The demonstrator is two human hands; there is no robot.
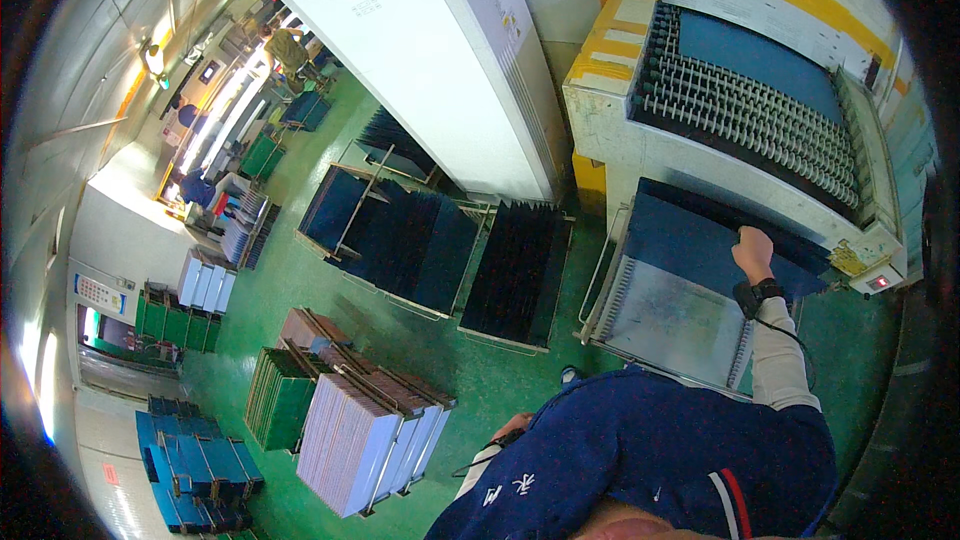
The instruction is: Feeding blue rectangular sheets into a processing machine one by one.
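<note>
My right hand (pixel 753 254), with a dark band and cable at the wrist, reaches over a slotted rack (pixel 592 328). Its fingers are curled closed at the upper edge of a dark blue panel (pixel 675 248), which leans in the rack. More dark panels stand behind that one, at the rack's far side. The rack's near part shows a pale grey base (pixel 668 325) between toothed side rails. Low beside my body, my left hand (pixel 514 424) is mostly hidden by my navy shirt, and its fingers cannot be made out.
Beyond the rack stands a machine with rows of rollers (pixel 745 100) and a blue panel on them. Racks of dark panels (pixel 517 270) stand to the left, near a tall white cabinet (pixel 430 50). Racks of pale panels (pixel 340 440) are nearer. Another person (pixel 287 52) is far back left.
</note>
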